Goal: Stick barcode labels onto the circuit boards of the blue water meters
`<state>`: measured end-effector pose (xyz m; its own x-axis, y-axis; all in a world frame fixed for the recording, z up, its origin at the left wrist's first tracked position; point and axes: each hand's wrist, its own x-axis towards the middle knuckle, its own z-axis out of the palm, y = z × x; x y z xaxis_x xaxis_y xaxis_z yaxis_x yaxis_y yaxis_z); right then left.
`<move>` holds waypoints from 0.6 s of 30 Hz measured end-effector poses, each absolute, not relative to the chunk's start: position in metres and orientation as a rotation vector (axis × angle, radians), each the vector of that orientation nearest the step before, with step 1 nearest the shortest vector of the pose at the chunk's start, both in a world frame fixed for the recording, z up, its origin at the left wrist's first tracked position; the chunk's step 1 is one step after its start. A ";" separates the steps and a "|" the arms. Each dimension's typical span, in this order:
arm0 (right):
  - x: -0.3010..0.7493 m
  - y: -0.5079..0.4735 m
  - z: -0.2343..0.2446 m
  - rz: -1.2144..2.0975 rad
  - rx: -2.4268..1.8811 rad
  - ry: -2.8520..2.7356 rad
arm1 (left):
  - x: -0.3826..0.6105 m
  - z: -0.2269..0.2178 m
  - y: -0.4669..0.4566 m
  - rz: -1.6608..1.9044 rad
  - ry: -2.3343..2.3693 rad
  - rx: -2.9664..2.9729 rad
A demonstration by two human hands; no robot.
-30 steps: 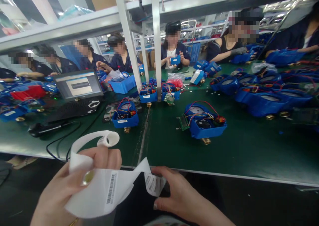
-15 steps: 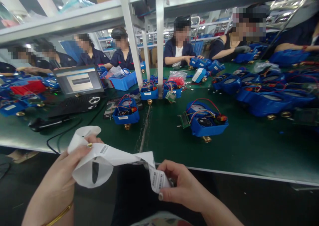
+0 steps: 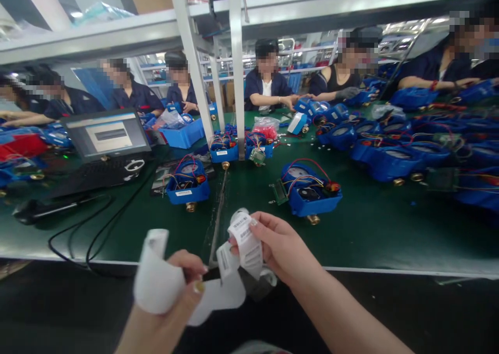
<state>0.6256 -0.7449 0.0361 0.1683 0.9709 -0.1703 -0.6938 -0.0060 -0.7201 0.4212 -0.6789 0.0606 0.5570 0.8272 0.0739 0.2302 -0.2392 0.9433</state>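
Observation:
A long curling strip of white barcode labels (image 3: 249,242) runs between my two hands, over the near edge of the bench. My right hand (image 3: 278,245) pinches its printed part, where rows of barcodes show. Lower left, my left hand (image 3: 183,286) is closed on the blank backing, which loops up over the fingers and hangs below. Beyond my right hand sits a blue meter housing (image 3: 312,200) with a round dial, coloured wires, a small green circuit board and a brass fitting. Another blue meter (image 3: 187,187) with a white label stands further left.
On the left are an open laptop (image 3: 109,135) and a black handheld scanner (image 3: 47,208) with its cable on the green bench (image 3: 249,193). White shelf posts (image 3: 236,73) rise mid-bench. Many blue meters (image 3: 390,161) crowd the right. Several co-workers sit across.
My right hand has moved up over the bench edge with the printed labels. My left hand has moved right and down, closer to it. The view has shifted slightly.

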 end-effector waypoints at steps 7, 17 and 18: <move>0.616 -0.732 0.054 1.304 -0.780 -0.529 | 0.471 0.030 -0.694 0.617 0.756 1.893; 0.608 -0.772 0.003 1.065 -1.376 -1.181 | 0.477 0.096 -0.679 0.947 0.959 1.468; 0.605 -0.775 -0.004 1.004 -1.501 -1.210 | 0.479 0.103 -0.678 1.002 0.983 1.404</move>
